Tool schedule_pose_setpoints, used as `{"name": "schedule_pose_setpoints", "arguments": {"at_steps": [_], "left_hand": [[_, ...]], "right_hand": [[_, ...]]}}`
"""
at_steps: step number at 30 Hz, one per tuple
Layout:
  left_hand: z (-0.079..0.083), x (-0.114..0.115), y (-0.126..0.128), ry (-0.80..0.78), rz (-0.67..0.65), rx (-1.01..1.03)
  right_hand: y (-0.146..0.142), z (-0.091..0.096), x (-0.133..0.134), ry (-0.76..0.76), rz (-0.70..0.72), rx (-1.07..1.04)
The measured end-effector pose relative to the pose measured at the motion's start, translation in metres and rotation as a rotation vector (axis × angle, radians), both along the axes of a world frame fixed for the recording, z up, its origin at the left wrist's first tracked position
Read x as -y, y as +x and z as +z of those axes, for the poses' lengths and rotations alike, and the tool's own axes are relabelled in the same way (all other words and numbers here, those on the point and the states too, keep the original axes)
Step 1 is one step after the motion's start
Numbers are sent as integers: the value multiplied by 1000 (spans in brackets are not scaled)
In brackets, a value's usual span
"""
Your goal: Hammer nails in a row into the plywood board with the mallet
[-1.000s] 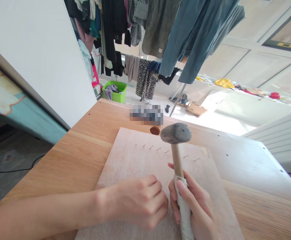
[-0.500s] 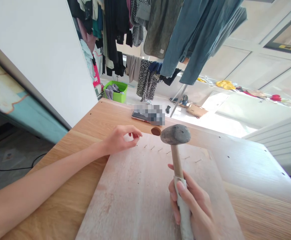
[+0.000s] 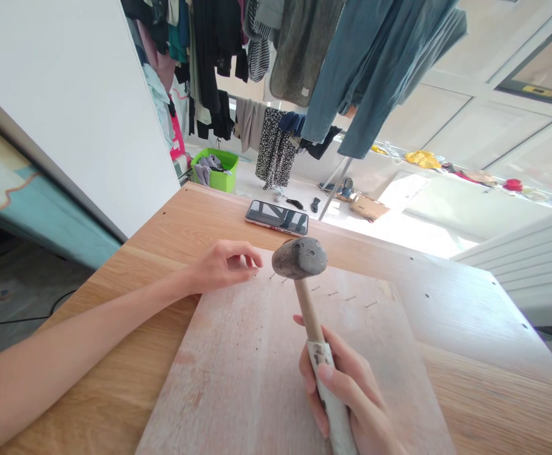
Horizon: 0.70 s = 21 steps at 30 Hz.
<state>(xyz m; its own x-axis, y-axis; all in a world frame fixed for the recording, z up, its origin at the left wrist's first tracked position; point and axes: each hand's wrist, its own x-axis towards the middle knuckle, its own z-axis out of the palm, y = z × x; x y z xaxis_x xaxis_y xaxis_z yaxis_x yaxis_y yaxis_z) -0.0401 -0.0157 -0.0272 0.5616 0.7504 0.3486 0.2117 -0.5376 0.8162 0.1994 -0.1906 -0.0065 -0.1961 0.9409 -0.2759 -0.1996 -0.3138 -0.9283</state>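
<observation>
My right hand (image 3: 347,385) is wrapped round the pale, wrapped lower handle of a mallet (image 3: 300,258). The mallet's dark grey head is raised above the far part of a pale wooden board (image 3: 238,366). At the board's far left corner, my left hand (image 3: 223,265) is closed in a pinch on a nail (image 3: 256,273), of which only a tiny bit shows under the fingertips. A row of several thin nails (image 3: 350,298) stands in the board to the right of that hand, slightly tilted. The mallet's head covers part of the row.
The board lies on a wood-grain table (image 3: 484,373). A phone (image 3: 276,218) rests near the table's far edge, and a round brown thing beside it is mostly behind the mallet. Beyond hang clothes (image 3: 380,76), over a floor with a green basket (image 3: 223,181) and a cardboard box (image 3: 369,206).
The mallet in my right hand has moved left and now hangs closer to my left hand. My left hand stays at the board's corner. The view has shifted slightly.
</observation>
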Motion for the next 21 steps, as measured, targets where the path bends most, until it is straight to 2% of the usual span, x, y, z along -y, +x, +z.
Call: {"name": "schedule_pose_setpoints", "arguments": {"at_steps": [5, 13, 21], "left_hand": [[-3, 0, 0, -53, -13, 51], [-5, 0, 1, -48, -14, 50], [-4, -2, 0, -7, -21, -8]], "right_hand": [[-1, 2, 1, -2, 26, 26], [-4, 7, -1, -41, 30, 78], [-2, 2, -1, 60, 108, 266]]}}
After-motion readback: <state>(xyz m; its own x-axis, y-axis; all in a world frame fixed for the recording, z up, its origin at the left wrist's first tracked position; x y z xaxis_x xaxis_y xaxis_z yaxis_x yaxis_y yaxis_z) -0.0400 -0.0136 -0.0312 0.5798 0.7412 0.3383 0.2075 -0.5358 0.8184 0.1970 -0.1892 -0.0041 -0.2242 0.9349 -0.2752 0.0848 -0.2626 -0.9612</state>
